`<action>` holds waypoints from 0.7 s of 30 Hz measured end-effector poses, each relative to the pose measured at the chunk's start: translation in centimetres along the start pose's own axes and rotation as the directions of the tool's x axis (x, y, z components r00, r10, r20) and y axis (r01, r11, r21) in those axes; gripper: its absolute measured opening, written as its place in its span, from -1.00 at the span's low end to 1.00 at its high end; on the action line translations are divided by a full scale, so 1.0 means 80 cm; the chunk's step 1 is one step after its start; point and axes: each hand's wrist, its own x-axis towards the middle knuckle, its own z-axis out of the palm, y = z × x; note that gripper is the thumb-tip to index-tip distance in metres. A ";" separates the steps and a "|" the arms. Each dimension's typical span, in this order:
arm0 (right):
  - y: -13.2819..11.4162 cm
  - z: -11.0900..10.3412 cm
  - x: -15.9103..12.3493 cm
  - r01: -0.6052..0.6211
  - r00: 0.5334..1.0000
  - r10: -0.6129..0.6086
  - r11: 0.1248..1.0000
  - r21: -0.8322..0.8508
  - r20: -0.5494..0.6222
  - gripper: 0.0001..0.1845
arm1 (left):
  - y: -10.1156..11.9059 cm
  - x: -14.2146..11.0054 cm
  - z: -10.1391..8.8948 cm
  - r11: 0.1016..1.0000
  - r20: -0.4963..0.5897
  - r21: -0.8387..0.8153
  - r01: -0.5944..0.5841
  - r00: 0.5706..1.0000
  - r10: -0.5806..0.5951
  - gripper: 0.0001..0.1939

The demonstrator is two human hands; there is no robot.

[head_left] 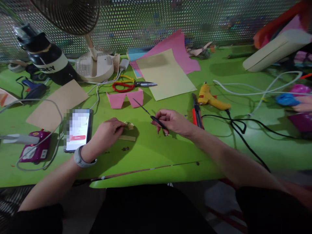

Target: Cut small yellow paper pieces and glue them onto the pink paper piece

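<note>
My left hand (108, 131) rests on the green table (151, 152) with its fingers pinched on a small folded cream paper piece (129, 125). A cream paper strip (126, 138) lies just under that hand. My right hand (174, 122) is closed round the black handle of a thin pointed tool (146, 112), whose tip points up and left toward a pink paper cutout (125, 98). The two hands are a short gap apart.
A phone (78, 130) lies left of my left hand. Red-handled scissors (133, 85), yellow paper (165, 74) and pink paper (177, 48) lie behind. A red utility knife (197, 112), yellow glue gun (212, 97) and black cable (239, 126) are at right. A fan base (94, 66) stands at back left.
</note>
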 end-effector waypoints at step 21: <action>-0.045 -0.063 -0.029 -0.207 0.940 -0.168 0.414 -0.886 -0.298 -0.81 | 0.010 0.001 0.004 0.899 0.037 -0.428 0.094 0.996 -0.086 -0.78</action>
